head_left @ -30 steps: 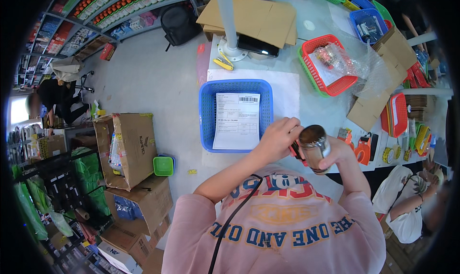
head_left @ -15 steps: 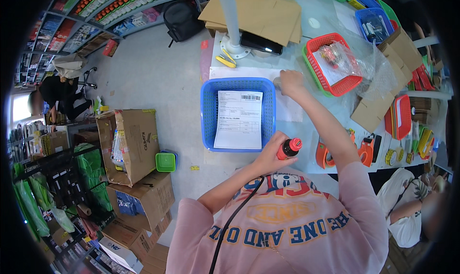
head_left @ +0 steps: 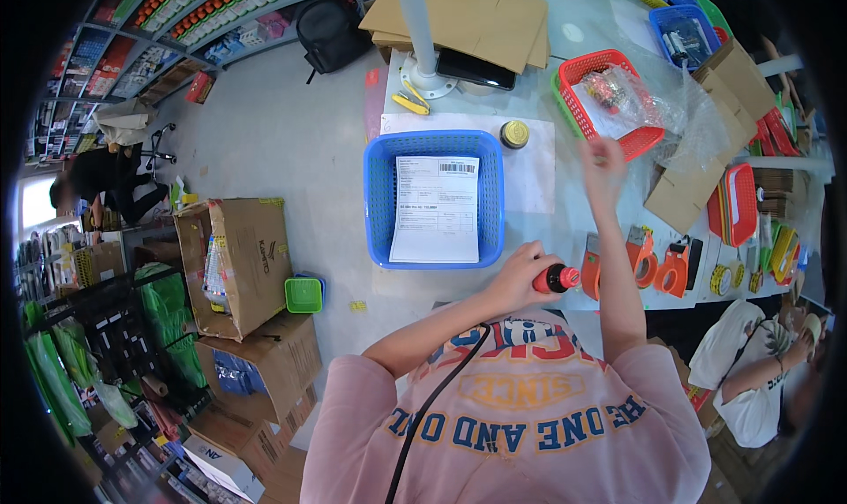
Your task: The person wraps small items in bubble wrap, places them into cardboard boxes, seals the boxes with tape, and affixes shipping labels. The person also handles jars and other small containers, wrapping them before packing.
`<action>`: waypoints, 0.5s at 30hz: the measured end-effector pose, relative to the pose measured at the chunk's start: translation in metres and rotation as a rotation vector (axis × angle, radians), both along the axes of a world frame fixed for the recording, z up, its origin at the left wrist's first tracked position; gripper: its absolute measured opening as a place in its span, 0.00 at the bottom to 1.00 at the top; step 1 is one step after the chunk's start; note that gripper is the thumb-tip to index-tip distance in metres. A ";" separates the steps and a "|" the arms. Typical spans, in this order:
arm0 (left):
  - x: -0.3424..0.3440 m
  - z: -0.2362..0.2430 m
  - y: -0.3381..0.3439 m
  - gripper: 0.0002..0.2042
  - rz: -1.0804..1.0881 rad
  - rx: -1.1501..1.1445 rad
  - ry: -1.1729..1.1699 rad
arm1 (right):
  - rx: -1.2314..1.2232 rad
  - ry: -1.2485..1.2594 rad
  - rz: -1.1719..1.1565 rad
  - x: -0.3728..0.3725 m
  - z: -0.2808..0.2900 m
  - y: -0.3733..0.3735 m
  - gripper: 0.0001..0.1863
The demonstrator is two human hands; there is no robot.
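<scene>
My left hand (head_left: 522, 275) is closed round a small dark bottle (head_left: 556, 279) with a red cap, held tilted near the table's front edge. My right hand (head_left: 603, 173) is smeared by motion beside the near side of a red basket (head_left: 641, 145); its fingers cannot be made out. A small dark jar with a gold lid (head_left: 514, 134) stands on white paper, right of a blue basket (head_left: 500, 206). Inside that basket lies a printed sheet (head_left: 435, 209) with a barcode. The red basket holds a bubble-wrapped item (head_left: 609, 94) and a paper.
Orange tape dispensers (head_left: 641, 255) stand at the right front of the table. Cardboard sheets (head_left: 459, 14), a white pole (head_left: 413, 19), a phone (head_left: 476, 69) and a yellow cutter (head_left: 410, 100) are at the back. Another person (head_left: 750, 372) is at the right.
My right hand has let go of the jar and moved right toward the red basket. The bottle in my left hand has shifted right and now tilts sideways.
</scene>
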State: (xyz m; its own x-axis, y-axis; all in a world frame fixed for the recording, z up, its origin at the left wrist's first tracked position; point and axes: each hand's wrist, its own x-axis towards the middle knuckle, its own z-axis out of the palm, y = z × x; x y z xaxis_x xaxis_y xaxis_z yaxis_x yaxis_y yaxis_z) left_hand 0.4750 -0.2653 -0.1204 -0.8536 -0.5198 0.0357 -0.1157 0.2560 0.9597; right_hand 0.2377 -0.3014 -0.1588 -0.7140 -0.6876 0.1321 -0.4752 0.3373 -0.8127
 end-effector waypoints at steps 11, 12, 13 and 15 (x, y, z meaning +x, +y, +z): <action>-0.071 -0.098 0.028 0.28 0.377 0.530 0.074 | -0.309 -0.774 -0.227 -0.092 -0.062 -0.009 0.24; -0.071 -0.090 0.027 0.25 0.380 0.617 0.078 | -0.275 -0.768 -0.275 -0.096 -0.054 -0.015 0.25; -0.072 -0.085 0.027 0.24 0.388 0.641 0.066 | -0.241 -0.761 -0.323 -0.098 -0.052 -0.019 0.25; -0.073 -0.077 0.027 0.23 0.404 0.693 0.043 | -0.223 -0.762 -0.367 -0.104 -0.062 -0.017 0.25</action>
State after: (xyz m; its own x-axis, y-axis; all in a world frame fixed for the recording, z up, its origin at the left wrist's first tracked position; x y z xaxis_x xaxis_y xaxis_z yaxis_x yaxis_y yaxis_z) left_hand 0.4016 -0.2378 -0.1976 -0.5998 -0.7040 -0.3802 -0.0318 -0.4539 0.8905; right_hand 0.1335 -0.3188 -0.2212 -0.8339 -0.4118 -0.3674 0.3321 0.1573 -0.9301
